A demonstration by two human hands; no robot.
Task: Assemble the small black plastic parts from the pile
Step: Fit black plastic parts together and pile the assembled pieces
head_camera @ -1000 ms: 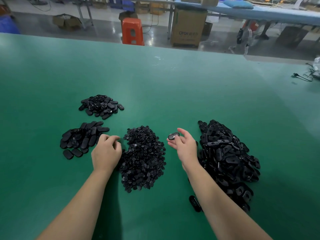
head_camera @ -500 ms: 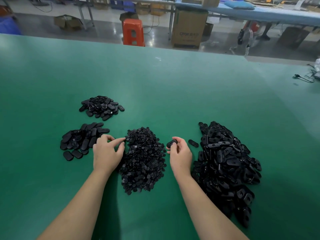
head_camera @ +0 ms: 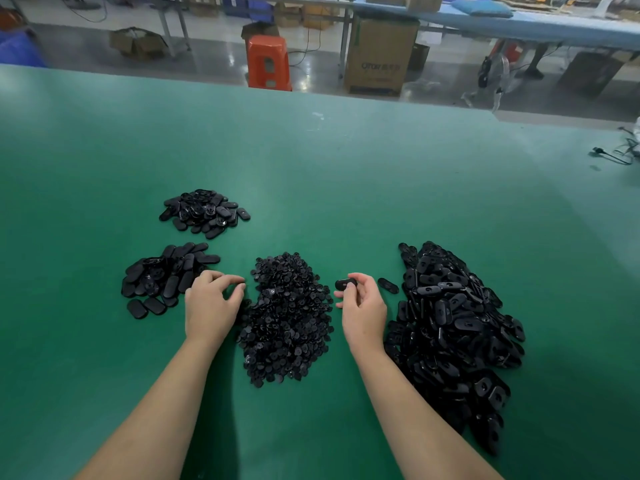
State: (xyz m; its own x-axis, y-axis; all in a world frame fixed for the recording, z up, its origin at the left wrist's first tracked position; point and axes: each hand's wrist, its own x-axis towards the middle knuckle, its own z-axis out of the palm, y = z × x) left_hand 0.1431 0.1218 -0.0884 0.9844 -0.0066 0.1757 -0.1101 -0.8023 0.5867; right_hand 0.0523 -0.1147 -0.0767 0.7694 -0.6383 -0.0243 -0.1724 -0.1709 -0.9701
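Head view, the only one. Green tabletop [head_camera: 346, 174]; all stock sits toward its near edge. Right hand [head_camera: 363, 306] pinches one oblong shell [head_camera: 346, 283] between thumb and fingertips, long axis running roughly left–right, parallel to the near edge, held just off the right flank of the central pile of small round pieces [head_camera: 287, 320]. Left hand [head_camera: 211, 306] has fingers curled, tips at that pile's left margin; whether it already pinches a small piece I cannot tell, the tips being dark against dark parts. The mate for the shell thus lies to the left of the right hand, and the left hand is the nearer to it. Large heap of oblong shells [head_camera: 457, 327] toward the right edge; a lone shell [head_camera: 388, 285] lies just beside the right hand. Two smaller heaps [head_camera: 166, 278] [head_camera: 204, 213] toward the left edge, likely finished units. Against half a second ago: left fingers drawn in slightly at the pile margin; right hand and shell barely shifted.
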